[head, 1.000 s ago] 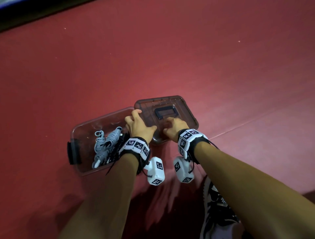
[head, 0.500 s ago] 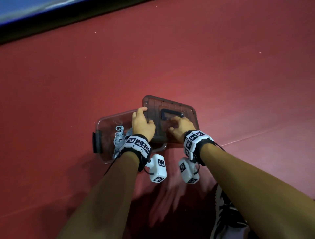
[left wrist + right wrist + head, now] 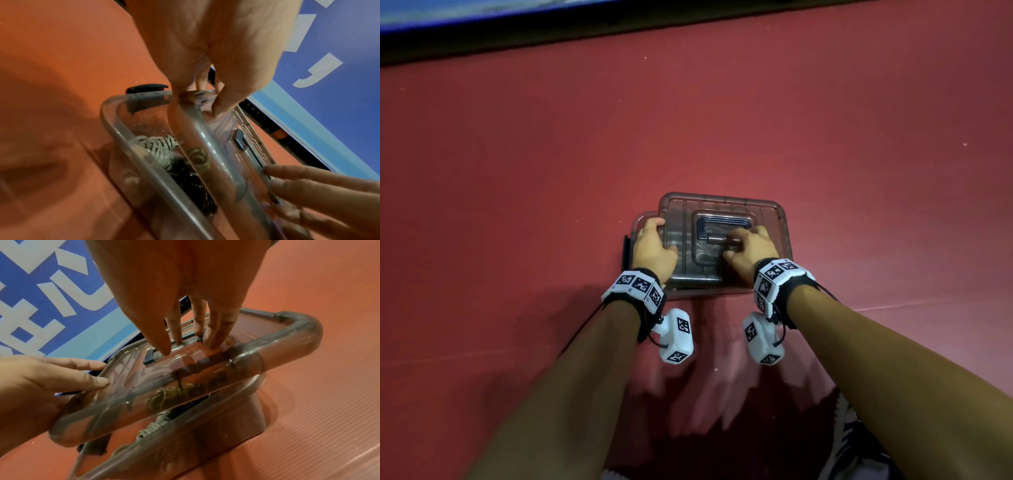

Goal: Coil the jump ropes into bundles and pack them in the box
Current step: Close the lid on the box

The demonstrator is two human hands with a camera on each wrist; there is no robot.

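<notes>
Honestly, with your left hand (image 3: 652, 250) pinching the lid (image 3: 726, 209) corner and right hand (image 3: 748, 248) fingers flat on top, lid's still offset over the box (image 3: 115, 123), so pressing now could trap the ropes (image 3: 162, 146) inside it.

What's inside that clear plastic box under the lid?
Coiled jump ropes: a grey bundle and a black bundle show through the box. The lid covers the rest.

Red ribbed floor mat (image 3: 722, 120) carries it all here. Right under both hands sits the clear box (image 3: 236, 410), directly on the mat, with its smoky lid (image 3: 770, 219) askew on top. A seam in the mat runs just right of the grip.
</notes>
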